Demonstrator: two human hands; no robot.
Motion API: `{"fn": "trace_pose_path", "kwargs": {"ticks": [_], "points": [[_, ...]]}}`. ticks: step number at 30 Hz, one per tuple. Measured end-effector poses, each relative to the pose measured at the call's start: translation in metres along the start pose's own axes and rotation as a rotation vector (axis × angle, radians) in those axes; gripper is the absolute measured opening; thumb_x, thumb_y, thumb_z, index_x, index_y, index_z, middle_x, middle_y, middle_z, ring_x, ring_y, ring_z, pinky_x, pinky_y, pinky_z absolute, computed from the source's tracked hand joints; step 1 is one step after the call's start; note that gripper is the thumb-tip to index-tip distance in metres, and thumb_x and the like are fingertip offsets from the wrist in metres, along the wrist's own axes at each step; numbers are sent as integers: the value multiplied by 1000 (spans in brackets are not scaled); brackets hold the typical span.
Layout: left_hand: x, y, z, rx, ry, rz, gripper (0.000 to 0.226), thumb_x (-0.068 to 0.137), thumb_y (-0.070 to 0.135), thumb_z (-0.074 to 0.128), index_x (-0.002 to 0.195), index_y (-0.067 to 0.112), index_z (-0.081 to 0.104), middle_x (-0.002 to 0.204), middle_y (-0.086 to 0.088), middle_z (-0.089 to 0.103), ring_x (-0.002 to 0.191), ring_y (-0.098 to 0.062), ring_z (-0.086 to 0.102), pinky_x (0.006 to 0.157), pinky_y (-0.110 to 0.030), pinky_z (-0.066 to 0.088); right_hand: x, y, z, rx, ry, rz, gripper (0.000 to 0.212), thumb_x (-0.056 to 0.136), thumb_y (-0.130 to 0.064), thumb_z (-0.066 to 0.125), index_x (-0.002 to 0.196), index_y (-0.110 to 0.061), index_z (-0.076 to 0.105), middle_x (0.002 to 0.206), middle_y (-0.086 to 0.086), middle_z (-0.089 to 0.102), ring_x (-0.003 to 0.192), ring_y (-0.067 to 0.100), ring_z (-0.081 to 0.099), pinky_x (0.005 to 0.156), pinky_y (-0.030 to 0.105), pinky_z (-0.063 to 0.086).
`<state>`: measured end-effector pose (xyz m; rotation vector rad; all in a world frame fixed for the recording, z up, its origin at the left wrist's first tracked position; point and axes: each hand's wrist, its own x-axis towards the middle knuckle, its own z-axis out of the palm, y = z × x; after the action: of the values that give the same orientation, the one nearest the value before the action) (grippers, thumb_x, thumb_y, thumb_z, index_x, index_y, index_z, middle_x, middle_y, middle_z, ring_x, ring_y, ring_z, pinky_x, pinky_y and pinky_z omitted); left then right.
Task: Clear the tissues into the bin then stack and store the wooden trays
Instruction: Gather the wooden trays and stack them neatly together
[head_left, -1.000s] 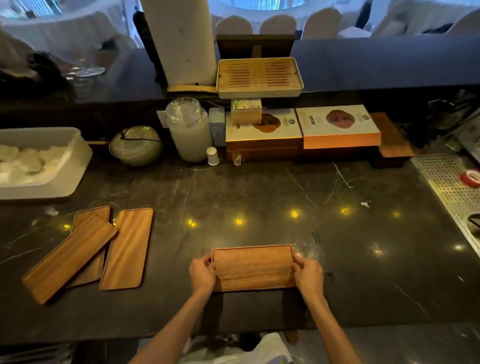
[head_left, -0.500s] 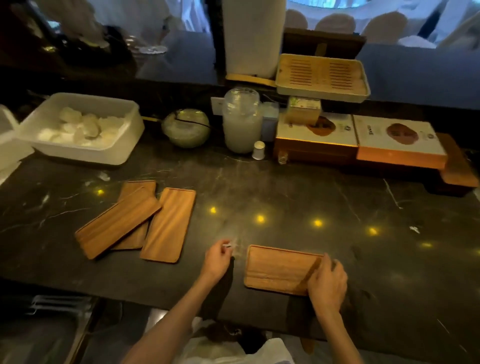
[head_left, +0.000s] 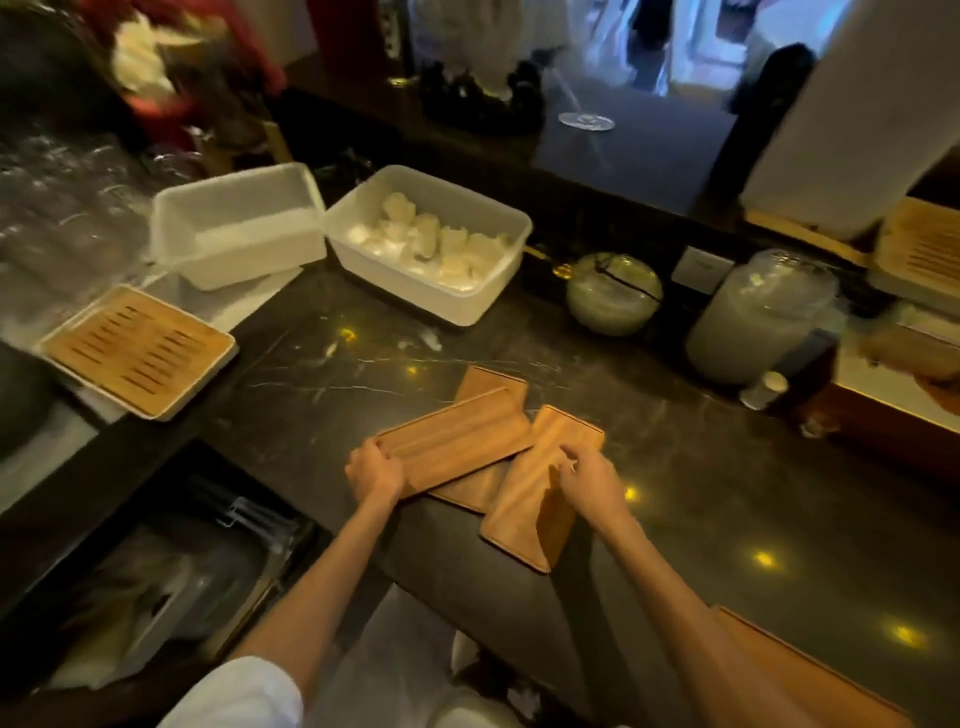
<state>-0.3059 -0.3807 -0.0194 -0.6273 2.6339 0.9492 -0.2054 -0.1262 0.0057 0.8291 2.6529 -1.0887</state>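
Observation:
Three wooden trays lie fanned on the dark marble counter. The top tray (head_left: 457, 441) rests across a lower tray (head_left: 496, 384). My left hand (head_left: 374, 470) grips the top tray's near-left end. The right tray (head_left: 524, 509) lies alongside them, and my right hand (head_left: 587, 480) is over its right edge with loosely curled fingers touching the surface. A fourth tray (head_left: 810, 675) lies at the bottom right, under my right forearm. The white bin (head_left: 498, 291) beyond holds crumpled tissues (head_left: 431, 244). Small tissue scraps (head_left: 428, 340) lie on the counter in front of it.
An empty white tub (head_left: 234, 228) stands left of the bin, with a slatted bamboo tray (head_left: 140, 353) on the lower left ledge. A round green bowl (head_left: 613, 293), a frosted jar (head_left: 758, 312) and a small white cap (head_left: 763, 389) line the back right.
The view has swung left. Both hands left the single tray, which now lies at the bottom right. My left hand took hold of the top fanned tray; my right hand reached the right tray.

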Motion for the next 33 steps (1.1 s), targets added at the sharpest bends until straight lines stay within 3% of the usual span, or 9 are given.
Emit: {"fn": "trace_pose_path", "kwargs": {"ticks": [2,5,14,19,22,27,29,31,33], "points": [[16,-10,-5,7,-117,-51,36,91,11,53,126,3,54,130,-23,56,122,-40,52,101,-43,44,22,-25,14,17,-19,0,17,95,-24,51,107,-21,63,99,3,64,76,13,54,73,31,47],[23,-21,-3,-78,-248,-98,36,90,9,54,125,3,57,125,-21,62,114,-38,59,95,-42,50,46,-40,32,-21,-70,86,10,95,-27,52,94,-19,58,99,8,66,79,16,55,73,32,47],[9,-8,-5,-401,-251,-65,33,90,-2,57,123,1,58,116,-18,66,90,-21,60,76,-32,50,43,-12,38,371,-13,294,45,96,-28,53,137,-11,49,133,10,58,117,26,58,98,38,47],[-33,26,-4,-493,-425,101,42,95,-1,50,137,6,49,118,-8,62,110,-23,60,85,-35,55,0,57,-2,586,49,249,27,95,-19,56,119,-9,62,91,6,68,74,15,63,62,25,53],[-72,45,29,-429,-529,200,44,95,2,51,139,7,47,125,-12,60,120,-29,57,98,-46,51,-46,120,-28,625,132,277,23,93,-13,59,114,-5,63,79,6,66,63,15,60,54,23,51],[-167,57,124,-255,-686,356,34,95,4,54,128,11,57,95,9,62,102,-19,64,77,-20,50,-128,227,-71,671,337,418,24,93,-1,55,116,3,60,80,12,63,59,19,52,47,19,44],[-207,59,161,-166,-689,421,33,91,2,59,124,8,61,88,10,62,94,-18,67,73,-17,49,-162,268,-87,700,401,492,26,94,-1,54,120,2,59,80,14,62,64,26,54,57,30,49],[-245,57,190,-104,-713,475,33,89,1,61,122,8,63,83,15,61,80,-3,62,64,-10,45,-193,305,-98,678,461,573,31,95,-7,56,125,-3,60,101,18,67,83,33,63,79,45,53],[-277,53,212,-44,-763,490,32,91,3,60,122,10,62,94,5,66,87,-5,64,71,-18,54,-219,336,-106,570,490,624,34,94,-13,58,128,-8,61,118,16,66,104,33,64,94,50,50]]}}
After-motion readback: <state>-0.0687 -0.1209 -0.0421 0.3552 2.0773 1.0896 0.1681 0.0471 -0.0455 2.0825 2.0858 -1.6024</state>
